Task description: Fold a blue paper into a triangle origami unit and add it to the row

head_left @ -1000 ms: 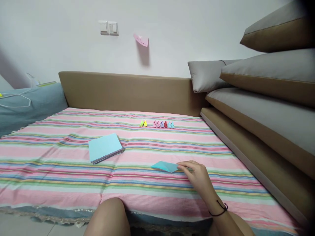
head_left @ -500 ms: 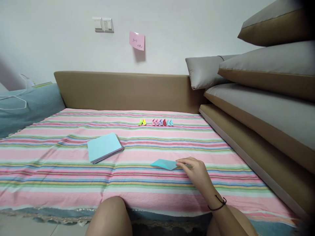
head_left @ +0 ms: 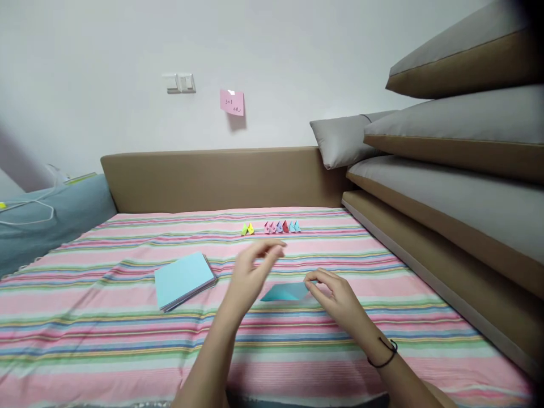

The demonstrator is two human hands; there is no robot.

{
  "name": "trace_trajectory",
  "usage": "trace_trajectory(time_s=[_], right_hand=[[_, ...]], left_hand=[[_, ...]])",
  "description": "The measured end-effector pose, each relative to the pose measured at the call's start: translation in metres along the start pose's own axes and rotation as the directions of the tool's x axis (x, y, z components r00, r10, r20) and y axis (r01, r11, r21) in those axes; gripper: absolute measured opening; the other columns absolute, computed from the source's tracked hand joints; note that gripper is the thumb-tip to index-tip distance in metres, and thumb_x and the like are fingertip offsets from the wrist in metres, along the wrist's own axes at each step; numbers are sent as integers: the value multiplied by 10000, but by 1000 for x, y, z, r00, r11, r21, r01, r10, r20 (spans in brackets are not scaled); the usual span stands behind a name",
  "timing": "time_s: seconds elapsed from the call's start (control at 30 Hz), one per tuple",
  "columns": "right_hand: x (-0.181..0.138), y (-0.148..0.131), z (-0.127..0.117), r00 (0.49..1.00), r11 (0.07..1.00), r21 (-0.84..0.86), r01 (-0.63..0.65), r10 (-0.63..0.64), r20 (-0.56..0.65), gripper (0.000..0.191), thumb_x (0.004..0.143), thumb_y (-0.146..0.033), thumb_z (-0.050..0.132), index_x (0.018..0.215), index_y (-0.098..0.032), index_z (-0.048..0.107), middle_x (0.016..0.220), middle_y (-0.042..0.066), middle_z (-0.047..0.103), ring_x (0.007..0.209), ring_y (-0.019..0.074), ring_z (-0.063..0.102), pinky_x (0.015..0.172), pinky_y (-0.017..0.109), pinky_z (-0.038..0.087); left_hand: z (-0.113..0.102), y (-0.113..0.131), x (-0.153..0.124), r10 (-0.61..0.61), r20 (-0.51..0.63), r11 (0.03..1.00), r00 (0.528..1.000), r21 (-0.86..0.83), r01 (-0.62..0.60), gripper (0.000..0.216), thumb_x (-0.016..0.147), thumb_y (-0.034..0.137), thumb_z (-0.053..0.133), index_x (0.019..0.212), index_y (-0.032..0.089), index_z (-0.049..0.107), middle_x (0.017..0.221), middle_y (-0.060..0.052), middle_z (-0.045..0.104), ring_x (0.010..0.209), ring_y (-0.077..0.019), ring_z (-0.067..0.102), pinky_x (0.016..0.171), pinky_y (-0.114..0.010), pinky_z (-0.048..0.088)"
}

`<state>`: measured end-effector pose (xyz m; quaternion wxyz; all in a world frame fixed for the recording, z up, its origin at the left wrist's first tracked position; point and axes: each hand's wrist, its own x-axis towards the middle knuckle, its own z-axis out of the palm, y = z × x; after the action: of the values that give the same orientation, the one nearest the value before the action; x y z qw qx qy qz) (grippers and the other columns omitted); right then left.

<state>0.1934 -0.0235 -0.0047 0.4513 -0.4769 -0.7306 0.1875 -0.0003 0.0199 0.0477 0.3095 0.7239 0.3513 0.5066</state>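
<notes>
A folded sheet of light blue paper (head_left: 284, 292) rests on the striped cloth in front of me. My right hand (head_left: 332, 292), a dark cord round its wrist, pinches the paper's right corner between thumb and fingertips. Above and to the left of the paper hovers my left hand (head_left: 254, 267); its thumb and fingers are apart and nothing is between them. To the left lies a stack of paper (head_left: 186, 279) with a light blue sheet on top.
Several small folded paper pieces (head_left: 282, 227) stand in a row farther back, with two yellowish ones (head_left: 247, 229) beside them. Large cushions (head_left: 459, 175) are piled at the right. A brown backrest (head_left: 221, 180) runs along the wall, and blue fabric (head_left: 55, 212) covers the left side.
My left hand has come into view over the blue paper. My right hand keeps its pinch on the corner. The view has tilted up slightly.
</notes>
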Motion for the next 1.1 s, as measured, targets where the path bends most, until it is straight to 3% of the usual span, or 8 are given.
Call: trace_trajectory(time_s=[0.07, 0.17, 0.33, 0.47, 0.57, 0.73, 1.0, 1.1], right_hand=[[10, 0, 2, 999, 999, -29, 37, -38, -7, 156, 885, -231, 466, 819, -212, 606, 842, 24, 640, 825, 182, 581, 754, 298, 425], [19, 4, 9, 999, 998, -54, 44, -45, -15, 156, 874, -218, 471, 829, -213, 620, 845, 26, 648, 828, 184, 590, 752, 300, 435], [15, 18, 16, 1000, 995, -100, -1, 3, 22, 182, 851, -219, 483, 810, -224, 660, 827, 25, 678, 804, 192, 615, 742, 306, 452], [10, 28, 10, 994, 991, -91, -102, 97, -56, 182, 850, -265, 493, 804, -223, 664, 841, 35, 693, 792, 198, 619, 723, 306, 457], [9, 28, 12, 976, 982, 34, -185, 188, -109, 197, 856, -334, 509, 838, -202, 655, 878, 53, 691, 809, 199, 619, 723, 298, 462], [6, 23, 26, 951, 925, 231, -301, 310, -1, 295, 824, -443, 555, 783, -166, 647, 677, 23, 632, 637, 168, 583, 593, 264, 445], [3, 32, 13, 889, 871, 348, -347, 424, -173, 332, 745, -498, 631, 707, -168, 650, 656, 32, 634, 639, 180, 577, 604, 272, 449], [2, 34, 9, 872, 862, 370, -346, 441, -213, 345, 750, -513, 620, 711, -172, 650, 655, 34, 637, 645, 183, 582, 612, 276, 452]], left_hand=[[10, -14, 1, -61, 157, 997, 986, 57, 53, 175, 793, 315, 626, 846, 166, 700, 861, -63, 702, 815, -189, 640, 747, -303, 500], [22, -35, -2, -132, 297, 985, 946, 146, 92, 150, 774, 268, 606, 802, 171, 717, 795, -51, 719, 763, -190, 641, 713, -280, 472], [22, -52, -11, -213, 289, 958, 933, 247, 143, 165, 747, 232, 577, 731, 174, 731, 738, -51, 724, 709, -201, 641, 671, -283, 437], [18, -56, -14, -268, 275, 955, 923, 200, 218, 177, 742, 242, 564, 704, 163, 719, 726, -58, 716, 712, -207, 640, 660, -281, 437], [21, -58, -15, -277, 279, 956, 919, 180, 233, 189, 745, 243, 550, 701, 154, 711, 708, -58, 704, 690, -202, 625, 645, -281, 428], [29, -54, -17, -298, 306, 953, 904, 45, 299, 208, 744, 243, 533, 735, 133, 710, 745, -59, 704, 718, -190, 614, 666, -266, 428], [20, -60, -14, -427, 282, 892, 859, -25, 451, 183, 712, 302, 558, 668, 135, 619, 593, 1, 546, 560, -117, 478, 542, -228, 357], [16, -60, -13, -483, 214, 856, 849, -88, 509, 208, 724, 343, 553, 679, 142, 582, 619, -5, 549, 582, -124, 512, 561, -233, 402]])
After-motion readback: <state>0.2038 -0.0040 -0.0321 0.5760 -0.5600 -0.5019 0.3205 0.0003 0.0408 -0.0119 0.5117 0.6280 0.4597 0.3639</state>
